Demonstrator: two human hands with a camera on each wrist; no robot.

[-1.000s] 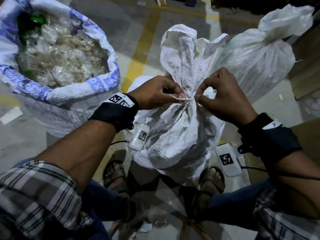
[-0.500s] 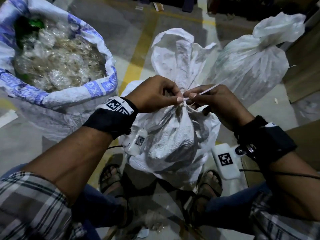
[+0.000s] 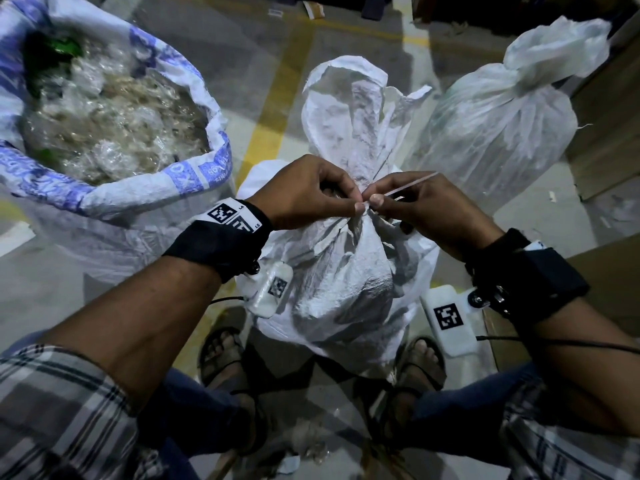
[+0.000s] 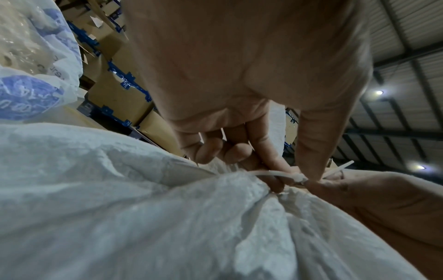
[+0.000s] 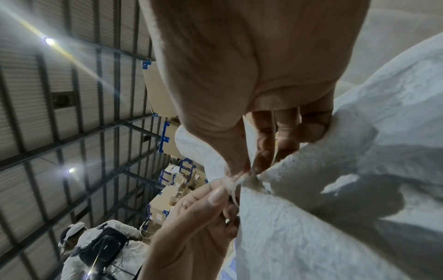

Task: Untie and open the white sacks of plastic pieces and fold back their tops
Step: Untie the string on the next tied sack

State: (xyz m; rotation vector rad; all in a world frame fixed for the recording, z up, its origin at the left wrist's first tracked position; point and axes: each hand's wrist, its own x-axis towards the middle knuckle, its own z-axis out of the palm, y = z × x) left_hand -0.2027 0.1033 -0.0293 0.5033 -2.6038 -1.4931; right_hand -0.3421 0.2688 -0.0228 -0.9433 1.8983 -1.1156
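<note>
**Both hands working the tie at the sack's neck**

Right now the person is standing over the middle sack, which is sitting upright on the floor between the sandalled feet. Its neck is gathered by a thin white tie, and the loose top is fanning upward toward 12 o'clock above the hands. The left hand is coming in from 9 o'clock, thumb and forefinger pinching the tie right at the neck, the other fingers curling against the fabric. The right hand is meeting it from 3 o'clock, its thumb and forefinger pinching the tie's free end, which is sticking out stiffly toward 2 o'clock over the knuckles. The two thumbs are nearly touching, so the knot is lying directly between both grips.

At 10 o'clock an open blue-printed sack is showing clear plastic pieces. At 2 o'clock a second tied sack is standing just beside the middle one.
</note>
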